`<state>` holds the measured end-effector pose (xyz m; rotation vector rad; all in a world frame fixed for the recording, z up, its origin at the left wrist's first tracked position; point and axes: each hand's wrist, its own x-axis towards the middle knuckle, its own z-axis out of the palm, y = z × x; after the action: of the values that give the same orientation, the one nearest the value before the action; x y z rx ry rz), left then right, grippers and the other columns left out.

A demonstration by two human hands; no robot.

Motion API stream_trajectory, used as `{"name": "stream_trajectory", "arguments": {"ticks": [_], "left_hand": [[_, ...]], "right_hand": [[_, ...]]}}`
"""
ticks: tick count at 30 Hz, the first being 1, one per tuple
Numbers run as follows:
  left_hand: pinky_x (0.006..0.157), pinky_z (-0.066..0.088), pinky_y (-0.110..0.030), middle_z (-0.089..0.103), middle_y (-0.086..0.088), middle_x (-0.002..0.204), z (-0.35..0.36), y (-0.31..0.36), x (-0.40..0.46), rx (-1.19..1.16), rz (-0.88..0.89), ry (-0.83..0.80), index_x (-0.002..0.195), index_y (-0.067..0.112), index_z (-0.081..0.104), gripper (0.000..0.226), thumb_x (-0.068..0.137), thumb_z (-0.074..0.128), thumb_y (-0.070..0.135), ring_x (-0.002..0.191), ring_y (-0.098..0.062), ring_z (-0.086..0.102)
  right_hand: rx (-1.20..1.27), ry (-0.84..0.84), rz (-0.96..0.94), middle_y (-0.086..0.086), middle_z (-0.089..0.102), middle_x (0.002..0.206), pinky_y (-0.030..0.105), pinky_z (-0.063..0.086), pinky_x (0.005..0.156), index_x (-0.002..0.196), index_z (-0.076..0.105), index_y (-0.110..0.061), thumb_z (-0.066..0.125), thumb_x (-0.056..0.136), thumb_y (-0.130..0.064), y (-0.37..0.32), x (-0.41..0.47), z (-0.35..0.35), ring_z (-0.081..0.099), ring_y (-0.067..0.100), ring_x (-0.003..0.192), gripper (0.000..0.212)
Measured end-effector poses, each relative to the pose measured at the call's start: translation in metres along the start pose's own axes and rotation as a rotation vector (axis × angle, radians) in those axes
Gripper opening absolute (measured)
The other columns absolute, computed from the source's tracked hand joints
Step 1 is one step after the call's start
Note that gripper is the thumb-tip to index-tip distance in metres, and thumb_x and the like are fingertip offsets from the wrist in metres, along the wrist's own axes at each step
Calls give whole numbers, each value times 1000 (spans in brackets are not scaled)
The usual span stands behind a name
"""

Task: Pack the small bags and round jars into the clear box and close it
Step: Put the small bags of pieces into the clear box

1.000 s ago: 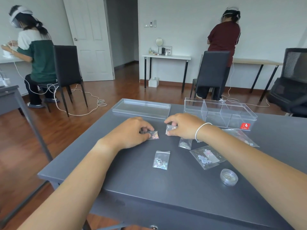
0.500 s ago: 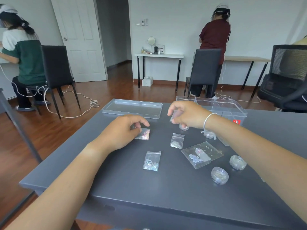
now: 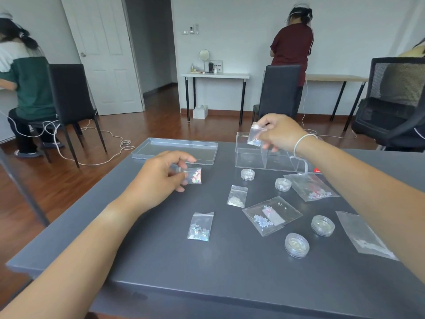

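My right hand [image 3: 279,133] pinches a small clear bag [image 3: 254,136] above the left end of the open clear box [image 3: 249,157]. My left hand [image 3: 158,178] holds another small bag [image 3: 194,176] of pinkish bits just over the grey table [image 3: 161,261]. The box's clear lid [image 3: 177,150] lies flat to the left of the box. Loose on the table are small bags [image 3: 200,226] [image 3: 237,196], larger bags [image 3: 272,215] [image 3: 310,186] [image 3: 363,236] and several round jars [image 3: 248,174] [image 3: 283,184] [image 3: 323,225] [image 3: 296,245].
Two other people work at tables by the far walls, one at the left, one at the back. Black chairs [image 3: 69,97] [image 3: 279,90] stand on the wooden floor, and a mesh office chair [image 3: 395,100] is close to the table's right corner. White cables trail on the floor.
My right hand has lifted its small bag off the table and carried it up over the clear box. My left hand has raised its bag slightly. The camera has tilted down and right.
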<state>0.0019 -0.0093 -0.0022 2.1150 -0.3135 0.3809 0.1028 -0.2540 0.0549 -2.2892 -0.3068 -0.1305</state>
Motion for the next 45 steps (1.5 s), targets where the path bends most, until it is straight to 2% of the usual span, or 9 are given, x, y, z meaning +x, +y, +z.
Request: {"name": "stream_trajectory", "arguments": {"ticks": [4,7,13,17,21,25,32,42,45], "left_hand": [[60,40,-1,54,3,102,0,2,-1,58,-8,0,90,41,56,53,80,50,-11,57,3,62],[60,39,-1,55,4,106,0,4,-1,51,6,22,93,43,54,53,80,55,-8,61,3,62],[65,44,-6,58,7,82,0,2,0,-36,-42,63,97,48,55,48,80,61,2,64,-3,66],[61,40,0,62,6,77,2,4,0,-36,-52,78,87,31,63,30,80,63,2,58,3,62],[57,38,1,66,7,72,3,6,-1,-7,-56,104,77,27,64,24,80,63,4,56,7,60],[58,38,1,66,9,69,4,7,-1,-7,-46,120,76,29,65,25,81,63,4,56,8,61],[58,38,1,66,7,70,4,8,1,10,-45,149,75,27,66,22,81,63,6,56,7,60],[61,41,-1,69,10,73,12,13,3,11,-44,144,73,31,67,24,81,63,8,59,3,62],[60,41,-1,69,15,66,14,18,9,11,-34,126,74,30,68,23,82,63,8,60,2,62]], "right_hand": [[-95,37,-22,6,60,70,19,44,51,64,54,-20,60,79,-9,4,5,8,53,21,66,20],[-120,40,-15,5,63,79,28,43,72,69,62,-15,60,79,-13,3,6,14,55,21,78,10],[-225,-38,4,5,69,94,27,43,79,87,71,-14,53,83,-16,0,4,20,60,24,93,19],[-304,-13,-12,-3,69,83,34,42,93,82,65,-25,50,85,-15,2,4,21,57,16,93,19],[-290,18,-21,-3,71,80,34,43,91,75,62,-26,51,83,-11,2,5,19,58,14,89,21],[-355,68,-60,-2,70,102,42,28,108,82,67,-24,52,85,-13,6,4,18,54,24,110,19],[-404,210,-294,2,65,107,35,26,89,96,68,-20,52,87,-14,14,-12,19,44,28,107,19],[-347,159,-412,0,68,97,34,32,91,91,69,-21,51,87,-13,5,-32,16,50,20,96,20],[-233,-1,-475,-7,66,82,2,33,73,83,69,-24,57,84,-13,2,-50,17,51,-11,74,17]]}}
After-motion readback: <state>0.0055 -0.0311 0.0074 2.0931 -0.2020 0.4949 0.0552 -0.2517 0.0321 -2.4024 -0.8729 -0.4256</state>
